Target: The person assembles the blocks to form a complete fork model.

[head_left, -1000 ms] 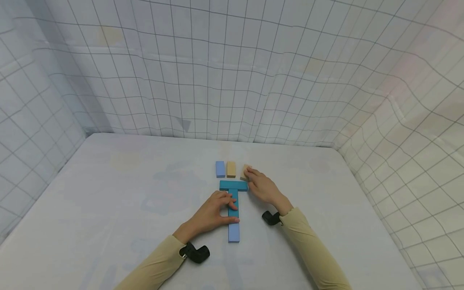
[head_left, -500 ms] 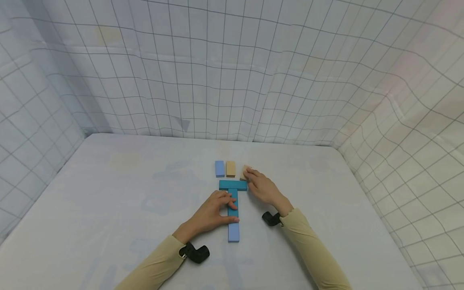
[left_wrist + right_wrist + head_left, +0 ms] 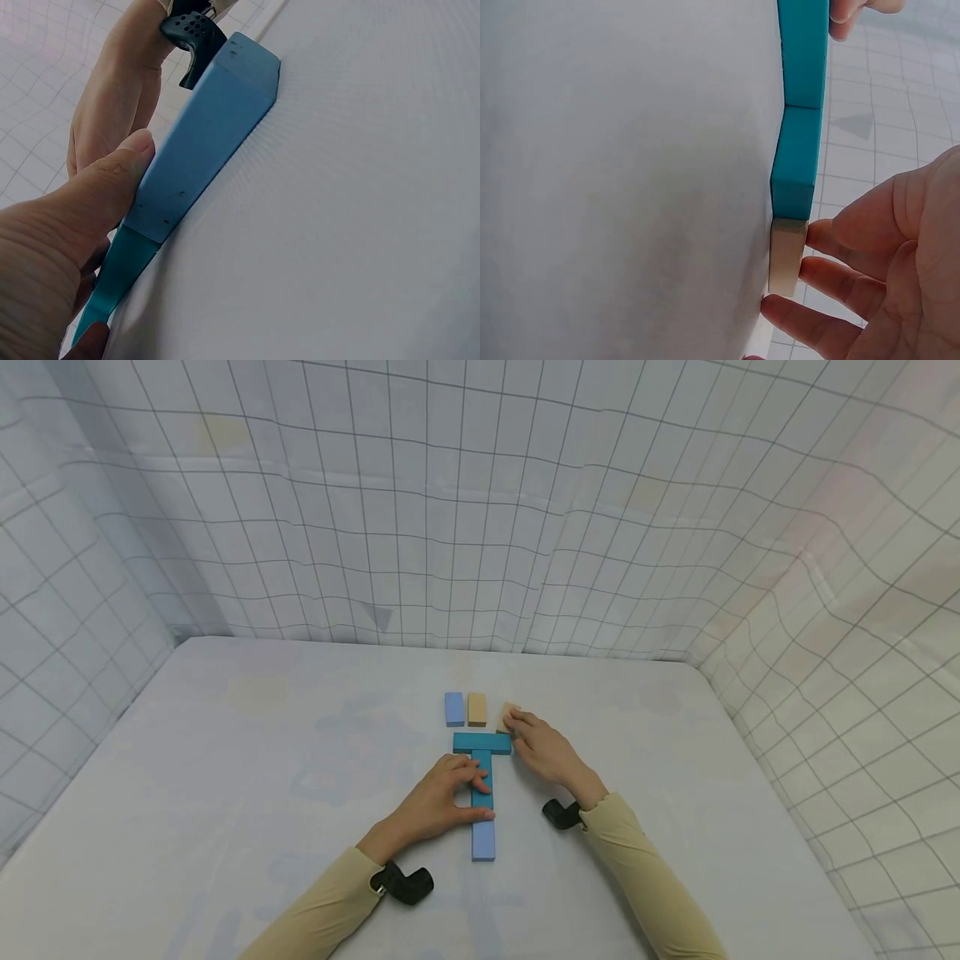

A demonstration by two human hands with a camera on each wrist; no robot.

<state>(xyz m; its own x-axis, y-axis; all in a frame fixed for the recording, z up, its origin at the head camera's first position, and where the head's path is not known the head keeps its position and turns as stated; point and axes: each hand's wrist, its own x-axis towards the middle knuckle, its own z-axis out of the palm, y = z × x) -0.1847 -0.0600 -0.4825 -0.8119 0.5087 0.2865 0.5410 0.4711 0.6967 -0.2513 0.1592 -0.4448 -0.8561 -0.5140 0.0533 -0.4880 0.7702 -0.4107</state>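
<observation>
In the head view two teal blocks form a T: a crosswise teal block (image 3: 482, 743) and a lengthwise teal block (image 3: 482, 762). A blue block (image 3: 483, 843) continues the stem towards me, end to end with it. My left hand (image 3: 437, 802) rests over the stem, thumb across the blue block near the joint, bent fingers on the teal. Beyond the right end of the crossbar, my right hand (image 3: 549, 750) pinches a light wooden block (image 3: 786, 259) between thumb and fingers. That block stands slightly askew, its corner close to the teal end in the right wrist view.
Behind the crossbar a second blue block (image 3: 454, 709) and a tan wooden block (image 3: 477, 709) stand side by side. All of it lies on a white-covered table (image 3: 300, 860), with a grid-patterned curtain (image 3: 450, 510) around the back and sides. Each wrist carries a black camera (image 3: 408, 885).
</observation>
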